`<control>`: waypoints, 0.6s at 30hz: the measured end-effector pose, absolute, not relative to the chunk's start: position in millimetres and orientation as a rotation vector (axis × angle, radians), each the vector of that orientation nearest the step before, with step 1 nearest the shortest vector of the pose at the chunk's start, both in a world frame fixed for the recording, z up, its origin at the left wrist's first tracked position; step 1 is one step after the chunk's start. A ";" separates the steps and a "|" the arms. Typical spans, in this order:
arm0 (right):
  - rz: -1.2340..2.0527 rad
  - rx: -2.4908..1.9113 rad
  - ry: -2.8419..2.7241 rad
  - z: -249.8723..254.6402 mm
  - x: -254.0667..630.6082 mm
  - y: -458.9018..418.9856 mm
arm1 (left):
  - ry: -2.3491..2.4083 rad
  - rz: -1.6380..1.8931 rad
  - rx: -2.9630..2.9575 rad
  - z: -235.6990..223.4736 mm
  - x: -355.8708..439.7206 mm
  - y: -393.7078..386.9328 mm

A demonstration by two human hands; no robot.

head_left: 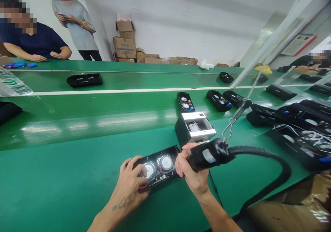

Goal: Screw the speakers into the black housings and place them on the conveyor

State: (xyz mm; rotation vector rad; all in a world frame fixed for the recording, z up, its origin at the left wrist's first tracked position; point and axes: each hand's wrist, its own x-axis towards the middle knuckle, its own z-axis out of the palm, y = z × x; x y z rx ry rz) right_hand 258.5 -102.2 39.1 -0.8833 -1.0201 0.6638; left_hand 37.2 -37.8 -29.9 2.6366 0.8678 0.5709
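Observation:
An open black speaker housing [160,166] lies on the green bench, showing two round white-backed speaker drivers, a small circuit board and a red wire. My left hand [134,176] grips its left end, thumb and fingers bent around the edge. In my right hand [192,170] is a black electric screwdriver [207,155], held sideways over the housing's right end. It hangs from a metal hook [229,126] and trails a thick black cable. The screwdriver's tip is hidden behind my fingers. Just beyond stands a black box with a white top [198,124], which looks like a screw feeder.
Another open speaker housing [185,102] sits behind the feeder. Several more housings [292,128] and a white cable bundle [307,135] crowd the right side. A cardboard box [297,204] is at lower right. Across the line, one person [31,42] sits and another [74,25] stands.

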 end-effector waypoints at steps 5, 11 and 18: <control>0.664 -0.862 -1.045 38.3 263.2 -104.4 | 0.908 0.621 2.604 -28.5 39.3 -41.8; 0.541 -0.774 -0.947 86.7 291.8 -107.6 | 0.900 0.752 2.620 -33.8 39.8 -44.9; -0.208 -0.793 -0.700 115.9 370.8 -66.1 | 0.786 0.817 2.786 -50.5 37.9 -34.6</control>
